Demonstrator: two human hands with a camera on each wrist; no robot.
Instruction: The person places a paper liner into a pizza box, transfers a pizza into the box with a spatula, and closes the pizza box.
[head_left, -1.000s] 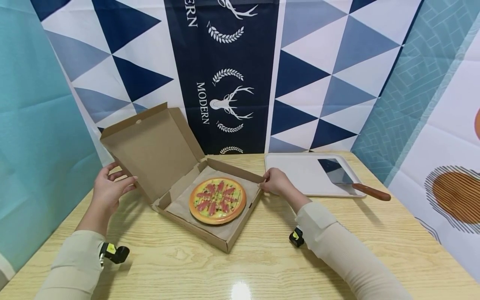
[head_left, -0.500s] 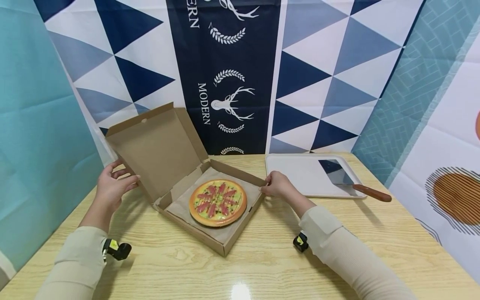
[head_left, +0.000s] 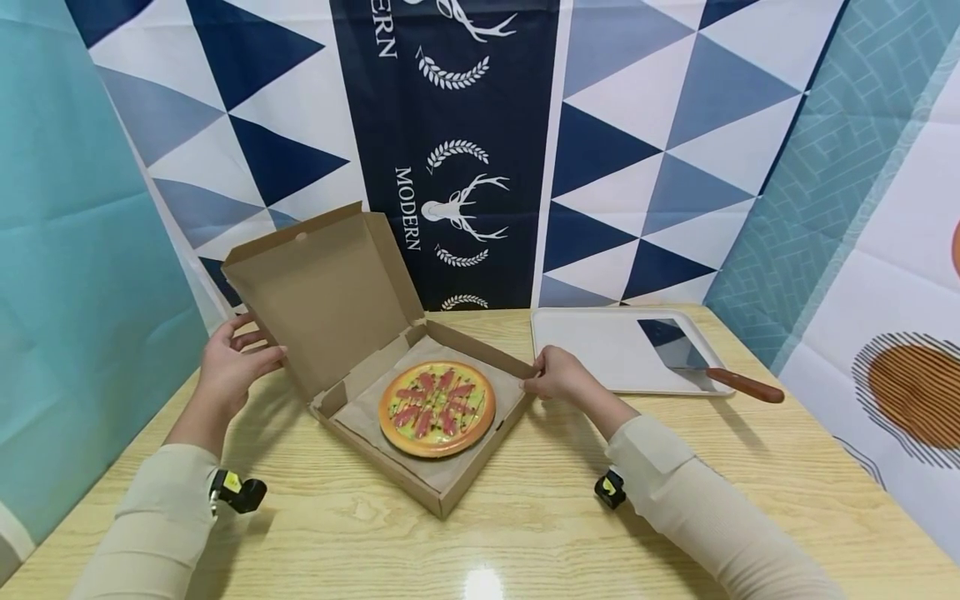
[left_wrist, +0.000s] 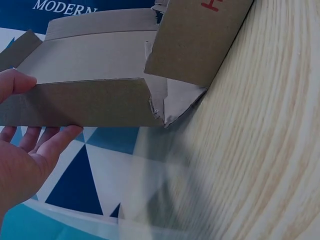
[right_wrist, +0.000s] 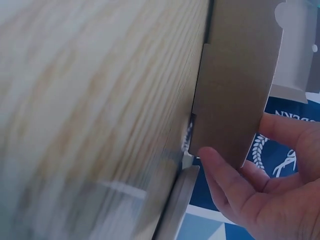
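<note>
A brown cardboard pizza box stands on the table with its lid (head_left: 322, 283) raised and leaning back. Inside the base (head_left: 386, 469), a round pizza (head_left: 437, 408) with pinkish-red toppings rests on brown paper. My left hand (head_left: 229, 371) holds the lid's left side edge. In the left wrist view, the thumb lies at one edge of the lid's side flap (left_wrist: 95, 104) and the fingers at the other. At the base's far right corner, my right hand (head_left: 564, 377) pinches the wall (right_wrist: 230, 85) between thumb and fingers.
Behind my right hand lies a white tray (head_left: 592, 354). A pizza server (head_left: 742, 384) with a wooden handle rests on it, the handle jutting past the rim. Patterned cloth (head_left: 465, 108) hangs behind the wooden table (head_left: 337, 550).
The lid has swung slightly up and to the right, with my left hand following it. The box base has turned a little, its front corner shifting left, and my right hand has moved slightly right and nearer.
</note>
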